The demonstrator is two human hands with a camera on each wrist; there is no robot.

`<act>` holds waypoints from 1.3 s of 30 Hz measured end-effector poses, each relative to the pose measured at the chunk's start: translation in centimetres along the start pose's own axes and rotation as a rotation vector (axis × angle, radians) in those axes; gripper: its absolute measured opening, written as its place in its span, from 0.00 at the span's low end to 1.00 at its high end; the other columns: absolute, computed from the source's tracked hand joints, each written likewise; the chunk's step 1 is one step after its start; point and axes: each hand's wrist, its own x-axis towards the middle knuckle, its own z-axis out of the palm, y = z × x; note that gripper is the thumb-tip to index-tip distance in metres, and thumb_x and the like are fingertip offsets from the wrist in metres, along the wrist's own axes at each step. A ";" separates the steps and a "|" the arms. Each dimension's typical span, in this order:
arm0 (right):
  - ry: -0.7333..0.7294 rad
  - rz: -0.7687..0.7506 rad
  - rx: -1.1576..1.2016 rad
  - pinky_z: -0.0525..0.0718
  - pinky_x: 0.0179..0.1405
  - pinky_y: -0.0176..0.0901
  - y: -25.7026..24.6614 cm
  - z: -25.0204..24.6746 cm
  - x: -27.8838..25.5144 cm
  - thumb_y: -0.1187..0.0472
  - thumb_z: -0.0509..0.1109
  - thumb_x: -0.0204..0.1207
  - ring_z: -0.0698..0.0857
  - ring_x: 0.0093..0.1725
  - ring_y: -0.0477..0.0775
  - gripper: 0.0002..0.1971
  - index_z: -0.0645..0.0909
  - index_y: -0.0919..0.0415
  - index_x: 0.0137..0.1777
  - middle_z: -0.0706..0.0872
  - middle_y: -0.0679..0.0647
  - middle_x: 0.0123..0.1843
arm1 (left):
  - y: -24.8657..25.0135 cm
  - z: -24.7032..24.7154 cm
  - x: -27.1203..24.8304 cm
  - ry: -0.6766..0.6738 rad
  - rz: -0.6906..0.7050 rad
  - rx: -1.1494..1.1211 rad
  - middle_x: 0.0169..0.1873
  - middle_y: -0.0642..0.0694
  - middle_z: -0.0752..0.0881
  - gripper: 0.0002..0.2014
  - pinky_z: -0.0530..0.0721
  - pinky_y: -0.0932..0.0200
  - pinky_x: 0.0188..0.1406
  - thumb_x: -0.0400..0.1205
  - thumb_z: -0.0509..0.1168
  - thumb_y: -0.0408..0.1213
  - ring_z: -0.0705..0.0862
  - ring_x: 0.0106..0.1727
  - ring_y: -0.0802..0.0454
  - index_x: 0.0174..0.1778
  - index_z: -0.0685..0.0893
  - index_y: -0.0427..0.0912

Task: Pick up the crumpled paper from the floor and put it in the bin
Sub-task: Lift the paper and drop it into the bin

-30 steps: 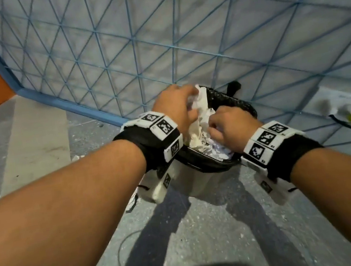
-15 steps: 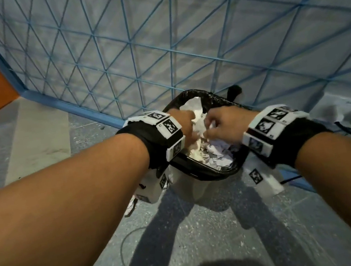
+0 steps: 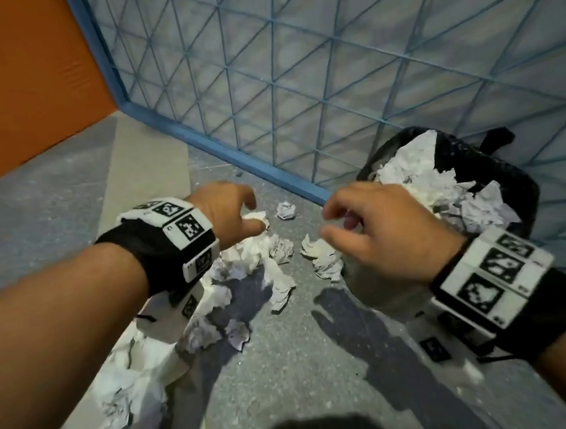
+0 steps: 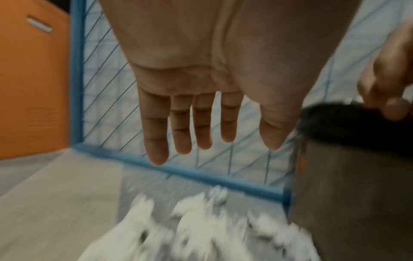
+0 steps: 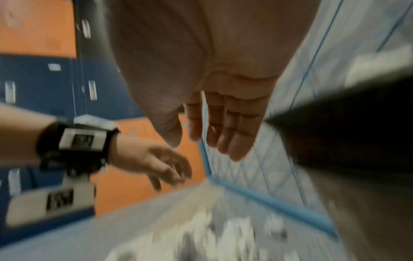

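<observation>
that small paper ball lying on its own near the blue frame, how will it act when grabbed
The small paper ball looks tightly crumpled, so it is probably very light and will squash under a pinch. Its rounded shape suggests it may roll or skitter on the floor if nudged. Nothing pins it, so it should lift free.

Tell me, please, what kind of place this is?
Probably a locker or storage room, though I cannot be sure: orange lockers with a slot handle, a blue wire-mesh partition, a speckled concrete floor, and a bin against the mesh.
</observation>
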 end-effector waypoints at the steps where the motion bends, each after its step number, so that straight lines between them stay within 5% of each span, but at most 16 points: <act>1: -0.173 0.028 -0.024 0.77 0.54 0.44 0.1 3.1 0.5 0.48 0.68 0.75 0.82 0.54 0.53 0.13 0.81 0.52 0.55 0.83 0.50 0.52 | -1.7 1.9 -0.4 -0.071 -0.044 0.012 0.61 0.42 0.84 0.24 0.79 0.54 0.57 0.75 0.67 0.56 0.82 0.61 0.42 0.65 0.79 0.49; 4: -0.503 0.137 -0.105 0.76 0.66 0.52 1.4 11.5 1.9 0.47 0.68 0.74 0.77 0.67 0.61 0.23 0.74 0.50 0.69 0.74 0.57 0.68 | -5.5 7.6 -1.8 -0.243 -0.141 0.002 0.65 0.41 0.80 0.28 0.77 0.54 0.61 0.73 0.69 0.55 0.79 0.65 0.41 0.68 0.77 0.50; 8: -0.575 0.271 -0.147 0.79 0.62 0.56 1.9 18.4 4.3 0.42 0.72 0.68 0.77 0.64 0.69 0.31 0.69 0.48 0.70 0.70 0.61 0.67 | -6.9 14.8 -3.1 -0.346 -0.134 0.002 0.64 0.40 0.75 0.31 0.80 0.47 0.60 0.71 0.68 0.59 0.79 0.62 0.36 0.69 0.72 0.54; 11: -0.634 0.326 -0.138 0.80 0.56 0.55 1.2 21.9 5.1 0.45 0.72 0.69 0.78 0.59 0.69 0.25 0.73 0.51 0.64 0.70 0.61 0.66 | -5.6 18.4 -3.7 -0.351 -0.149 -0.013 0.66 0.40 0.70 0.29 0.78 0.43 0.58 0.74 0.64 0.58 0.75 0.65 0.34 0.71 0.69 0.56; 14: -0.588 0.298 -0.187 0.82 0.55 0.54 0.3 24.5 4.0 0.58 0.66 0.77 0.80 0.57 0.69 0.12 0.79 0.58 0.59 0.68 0.64 0.69 | -4.4 20.7 -4.4 -0.354 -0.197 -0.016 0.71 0.39 0.65 0.23 0.76 0.41 0.63 0.81 0.58 0.53 0.66 0.72 0.33 0.72 0.69 0.51; 19: -0.635 0.279 -0.120 0.81 0.53 0.50 -0.4 24.2 1.0 0.66 0.60 0.77 0.80 0.55 0.67 0.10 0.78 0.58 0.55 0.72 0.62 0.61 | -4.2 20.3 -4.8 -0.463 -0.122 0.038 0.67 0.39 0.68 0.20 0.78 0.41 0.61 0.81 0.60 0.43 0.70 0.69 0.35 0.70 0.70 0.50; 24: -0.709 0.186 0.032 0.81 0.56 0.47 -1.5 17.4 -0.5 0.65 0.62 0.75 0.81 0.55 0.64 0.11 0.82 0.53 0.53 0.75 0.57 0.57 | -4.5 14.3 -5.5 -0.484 0.021 0.067 0.62 0.41 0.74 0.21 0.82 0.42 0.60 0.80 0.59 0.53 0.79 0.62 0.39 0.69 0.71 0.55; 30: -0.349 -0.023 -0.039 0.80 0.58 0.44 -1.4 3.1 -1.6 0.55 0.68 0.77 0.81 0.56 0.51 0.09 0.80 0.46 0.56 0.80 0.49 0.58 | -0.4 2.9 -5.5 -0.155 0.283 0.046 0.59 0.49 0.78 0.23 0.80 0.55 0.60 0.80 0.60 0.55 0.80 0.59 0.50 0.71 0.71 0.58; 35: 0.283 0.180 -0.089 0.74 0.46 0.42 5.1 -8.5 -2.2 0.55 0.76 0.70 0.82 0.40 0.55 0.08 0.84 0.52 0.47 0.83 0.47 0.37 | 9.2 -5.8 -3.7 0.339 0.526 -0.476 0.54 0.54 0.84 0.20 0.80 0.59 0.58 0.78 0.66 0.53 0.81 0.54 0.58 0.66 0.78 0.56; 39: 0.378 0.377 -0.070 0.81 0.54 0.57 12.0 -9.5 -2.6 0.50 0.73 0.70 0.85 0.52 0.66 0.12 0.78 0.52 0.50 0.88 0.59 0.47 | 17.7 -5.8 0.1 0.397 0.644 -0.891 0.51 0.54 0.84 0.20 0.86 0.47 0.54 0.76 0.68 0.46 0.86 0.53 0.53 0.65 0.79 0.49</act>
